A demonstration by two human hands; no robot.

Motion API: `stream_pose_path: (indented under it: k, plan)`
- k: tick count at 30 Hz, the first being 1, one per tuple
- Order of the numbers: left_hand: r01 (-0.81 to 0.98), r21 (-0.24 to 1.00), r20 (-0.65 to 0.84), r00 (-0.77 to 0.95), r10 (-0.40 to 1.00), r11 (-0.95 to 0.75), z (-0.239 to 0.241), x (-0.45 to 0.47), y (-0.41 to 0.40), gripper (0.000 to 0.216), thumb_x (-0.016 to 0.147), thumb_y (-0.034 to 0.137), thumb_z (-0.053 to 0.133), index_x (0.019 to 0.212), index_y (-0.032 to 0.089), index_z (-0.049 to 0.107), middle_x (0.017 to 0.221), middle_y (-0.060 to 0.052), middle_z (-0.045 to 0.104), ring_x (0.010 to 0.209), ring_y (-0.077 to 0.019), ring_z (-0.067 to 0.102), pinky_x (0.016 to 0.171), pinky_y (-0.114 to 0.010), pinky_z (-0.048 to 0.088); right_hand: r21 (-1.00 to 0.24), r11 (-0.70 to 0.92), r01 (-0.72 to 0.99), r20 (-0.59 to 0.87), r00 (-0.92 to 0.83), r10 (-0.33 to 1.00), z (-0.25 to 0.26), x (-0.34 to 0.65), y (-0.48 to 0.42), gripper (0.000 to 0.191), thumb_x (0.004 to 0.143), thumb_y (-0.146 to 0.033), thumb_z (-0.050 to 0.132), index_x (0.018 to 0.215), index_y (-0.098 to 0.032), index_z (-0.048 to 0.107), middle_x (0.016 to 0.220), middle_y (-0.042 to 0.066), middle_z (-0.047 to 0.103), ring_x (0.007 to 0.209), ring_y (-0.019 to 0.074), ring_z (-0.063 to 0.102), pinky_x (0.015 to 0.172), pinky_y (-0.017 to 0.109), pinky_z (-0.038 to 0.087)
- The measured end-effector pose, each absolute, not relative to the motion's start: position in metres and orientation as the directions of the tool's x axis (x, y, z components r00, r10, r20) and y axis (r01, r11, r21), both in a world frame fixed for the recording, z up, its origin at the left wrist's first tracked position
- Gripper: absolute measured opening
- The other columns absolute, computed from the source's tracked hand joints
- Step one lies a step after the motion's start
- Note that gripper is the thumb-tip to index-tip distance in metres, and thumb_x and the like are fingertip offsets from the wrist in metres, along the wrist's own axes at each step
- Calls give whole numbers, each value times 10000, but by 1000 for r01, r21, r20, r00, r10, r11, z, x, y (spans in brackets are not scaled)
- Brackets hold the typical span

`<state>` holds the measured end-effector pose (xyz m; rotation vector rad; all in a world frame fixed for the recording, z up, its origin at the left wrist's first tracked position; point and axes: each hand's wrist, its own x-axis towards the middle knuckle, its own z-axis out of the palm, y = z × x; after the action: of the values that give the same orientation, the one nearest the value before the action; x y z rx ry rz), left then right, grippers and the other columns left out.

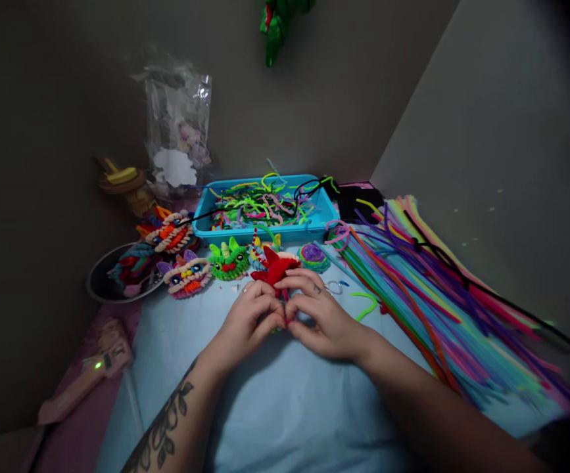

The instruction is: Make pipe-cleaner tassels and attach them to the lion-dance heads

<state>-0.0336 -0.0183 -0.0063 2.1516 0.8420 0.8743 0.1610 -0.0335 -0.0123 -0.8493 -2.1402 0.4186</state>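
Over the blue cloth [265, 401], my left hand [254, 315] and my right hand [320, 314] meet, both closed with thumbs and fingertips pinched together. Between them is a red fuzzy pipe-cleaner piece [277, 268] with pointed tips, standing up above the fingers. A thin red stem [286, 307] runs down between the two pinches; its lower end is mostly covered by fingers. Just beyond lie finished-looking pipe-cleaner animal heads: a green one [229, 259], a cream and orange one [187, 274], and a partly hidden blue and yellow one [259, 253]. A purple and teal coil [314, 257] sits beside them.
A blue tray [260, 232] of pipe-cleaner scraps stands at the back. Bundled long pipe cleaners [427, 295] spread along the right. To the left are a dark bowl [98, 282], a pink glue gun [87, 381] with a green light, and a plastic bag [179, 98].
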Motion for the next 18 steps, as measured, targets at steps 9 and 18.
stream_pose_path:
  k: [9,18]
  plan:
    - [338,734,342,564,751,-589,-8,-36,-17,167,901,252,519,771,190,602,870,-41,521,867,-170,500,788,-297,401,-526,739,421,564,-477,674,-15,161,-31,133,791,-99,586,841,-223,580,1215,70,532,1229,254,395,1064,495,337]
    - [361,750,320,535,782,-554,-4,-39,-17,163,903,231,500,811,189,626,893,-41,525,894,-175,504,813,-312,399,-601,686,411,572,-379,728,-14,157,-31,98,820,-130,589,790,-218,619,1166,72,539,1200,250,426,1029,475,355]
